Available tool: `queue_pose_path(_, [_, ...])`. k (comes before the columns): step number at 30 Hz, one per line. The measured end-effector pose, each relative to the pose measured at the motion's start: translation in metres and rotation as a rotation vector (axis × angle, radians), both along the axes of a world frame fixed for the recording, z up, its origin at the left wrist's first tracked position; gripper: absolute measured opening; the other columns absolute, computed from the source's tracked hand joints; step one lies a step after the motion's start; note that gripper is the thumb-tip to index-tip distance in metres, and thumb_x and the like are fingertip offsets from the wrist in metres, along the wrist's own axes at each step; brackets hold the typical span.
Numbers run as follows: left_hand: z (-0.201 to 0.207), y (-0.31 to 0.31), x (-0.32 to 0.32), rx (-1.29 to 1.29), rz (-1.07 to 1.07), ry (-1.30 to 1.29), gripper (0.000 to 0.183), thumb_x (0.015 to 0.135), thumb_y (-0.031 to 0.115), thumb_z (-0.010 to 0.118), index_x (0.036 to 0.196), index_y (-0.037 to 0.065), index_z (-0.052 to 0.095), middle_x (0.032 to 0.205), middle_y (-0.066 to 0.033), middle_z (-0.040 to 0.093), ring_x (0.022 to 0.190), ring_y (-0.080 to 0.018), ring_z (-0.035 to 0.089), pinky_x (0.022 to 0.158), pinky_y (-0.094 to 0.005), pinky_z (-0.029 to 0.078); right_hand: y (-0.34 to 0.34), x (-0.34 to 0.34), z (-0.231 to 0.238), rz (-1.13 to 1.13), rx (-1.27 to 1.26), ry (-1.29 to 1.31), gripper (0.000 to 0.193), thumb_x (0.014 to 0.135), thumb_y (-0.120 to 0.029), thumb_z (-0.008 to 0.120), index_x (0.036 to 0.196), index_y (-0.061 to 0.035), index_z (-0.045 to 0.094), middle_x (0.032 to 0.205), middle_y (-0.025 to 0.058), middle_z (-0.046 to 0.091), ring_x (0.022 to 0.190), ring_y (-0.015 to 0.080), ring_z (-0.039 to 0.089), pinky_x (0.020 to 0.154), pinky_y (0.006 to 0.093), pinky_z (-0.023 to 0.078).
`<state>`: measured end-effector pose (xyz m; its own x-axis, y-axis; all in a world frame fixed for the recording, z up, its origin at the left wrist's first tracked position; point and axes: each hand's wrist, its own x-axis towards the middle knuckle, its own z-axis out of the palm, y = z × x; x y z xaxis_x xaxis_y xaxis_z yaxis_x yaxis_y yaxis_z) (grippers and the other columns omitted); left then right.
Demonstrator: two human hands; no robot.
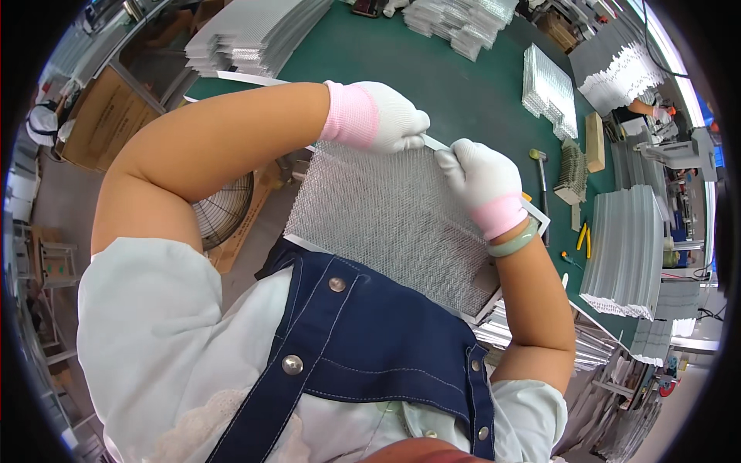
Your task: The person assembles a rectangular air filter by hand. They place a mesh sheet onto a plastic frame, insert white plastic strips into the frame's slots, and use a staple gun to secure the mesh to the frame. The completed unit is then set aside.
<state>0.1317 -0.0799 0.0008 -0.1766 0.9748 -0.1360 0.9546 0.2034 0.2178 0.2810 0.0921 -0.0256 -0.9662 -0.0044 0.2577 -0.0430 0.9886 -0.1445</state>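
Mesh panel (370, 208): located in front of the navy apron (401, 332), near edge toward the body, far edge beside the green table (463, 92). Left hand (387, 119): gloved, fingers curled closed on the far edge. Right hand (486, 177): gloved, fingers closed on the same edge, near the left hand. A white frame strip (435, 143) shows between the 2 hands; whether the fingers pinch strip, mesh or both cannot be told.

Recommended handling (judgement):
1. Apply equal pressure with both hands so that strip and mesh edge align.
2. Work along the edge in short moves; the mesh will probably crease if bent.
3. Support the near edge against slipping.
4. Leave the hammer (543, 185) and yellow-handled pliers (585, 241) clear of the panel.
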Motion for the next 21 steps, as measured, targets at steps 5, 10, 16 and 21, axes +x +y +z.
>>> queue_pose_path(5, [0.014, -0.011, -0.009, -0.187, 0.044, -0.364, 0.031, 0.101, 0.032, 0.050, 0.105, 0.003, 0.060, 0.090, -0.0138, 0.064, 0.087, -0.0300, 0.063, 0.081, -0.0407, 0.048, 0.003, -0.008, 0.016, -0.056, -0.578, -0.429, 0.041, 0.093, -0.036, 0.062, 0.105, 0.0024, 0.069, 0.083, 0.0168, 0.069, 0.078, 0.0252, 0.067, 0.076, 0.0344, 0.051])
queue_pose_path(10, [0.006, -0.015, -0.009, -0.112, 0.020, -0.302, 0.033, 0.101, 0.034, 0.049, 0.103, 0.003, 0.061, 0.084, -0.0140, 0.062, 0.082, -0.0298, 0.062, 0.077, -0.0405, 0.048, 0.006, -0.015, 0.013, -0.027, -0.566, -0.496, 0.044, 0.097, -0.039, 0.056, 0.104, 0.0023, 0.068, 0.082, 0.0163, 0.068, 0.080, 0.0274, 0.066, 0.078, 0.0366, 0.050])
queue_pose_path(16, [-0.013, -0.040, -0.022, 0.082, -0.025, 0.023, 0.031, 0.100, 0.032, 0.048, 0.090, 0.005, 0.059, 0.074, -0.0143, 0.061, 0.073, -0.0345, 0.062, 0.068, -0.0442, 0.049, -0.005, -0.013, 0.008, -0.051, -0.112, -0.371, 0.047, 0.100, -0.047, 0.045, 0.089, -0.0050, 0.063, 0.079, 0.0187, 0.066, 0.080, 0.0371, 0.065, 0.072, 0.0444, 0.050])
queue_pose_path(21, [-0.025, -0.052, -0.032, 0.155, -0.041, 0.194, 0.033, 0.102, 0.035, 0.045, 0.096, 0.006, 0.061, 0.075, -0.0117, 0.063, 0.074, -0.0341, 0.064, 0.069, -0.0461, 0.050, -0.011, -0.011, 0.001, -0.038, 0.008, -0.152, 0.045, 0.099, -0.046, 0.047, 0.083, -0.0059, 0.060, 0.073, 0.0156, 0.064, 0.073, 0.0366, 0.064, 0.067, 0.0459, 0.051])
